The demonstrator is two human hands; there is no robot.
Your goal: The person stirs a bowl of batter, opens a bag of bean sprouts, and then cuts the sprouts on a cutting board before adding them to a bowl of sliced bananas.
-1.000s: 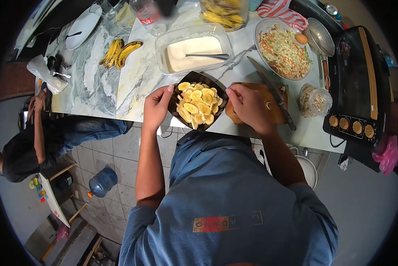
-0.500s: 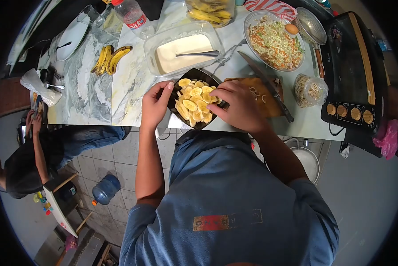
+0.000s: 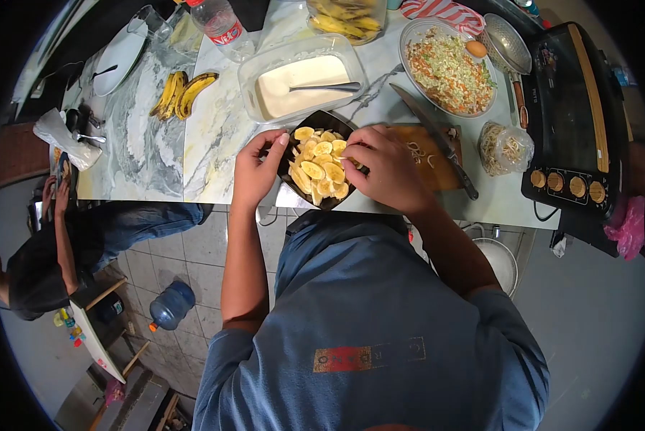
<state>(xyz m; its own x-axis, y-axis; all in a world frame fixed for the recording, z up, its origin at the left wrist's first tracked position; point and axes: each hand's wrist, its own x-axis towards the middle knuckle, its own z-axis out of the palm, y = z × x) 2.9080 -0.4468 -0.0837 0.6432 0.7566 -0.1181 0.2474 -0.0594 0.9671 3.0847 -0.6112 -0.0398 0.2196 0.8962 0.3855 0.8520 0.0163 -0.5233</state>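
Observation:
A dark square bowl [image 3: 302, 194] heaped with banana slices [image 3: 313, 169] sits at the counter's front edge. My left hand [image 3: 259, 167] grips its left rim, thumb on top. My right hand [image 3: 385, 167] is at the right side of the bowl, fingers curled down onto the slices; a slice seems to be between thumb and fingertips, which partly hide it. Just behind the bowl stands a clear plastic container [image 3: 249, 93] of pale batter with a spoon [image 3: 326, 87] in it. To the right, a wooden cutting board [image 3: 437, 176] holds scraps under a large knife [image 3: 437, 136].
A bowl of shredded vegetables [image 3: 448, 75] with an egg [image 3: 475, 49], a bagged food portion [image 3: 505, 149] and a toaster oven [image 3: 574, 122] are at right. Bananas [image 3: 182, 95], a bottle [image 3: 224, 32] and a plate [image 3: 117, 65] lie left. Another person [image 3: 42, 258] is at far left.
My right fingers have drawn slightly back toward the bowl's right edge and curled closer together. My left hand keeps its hold on the rim. The whole view has shifted slightly.

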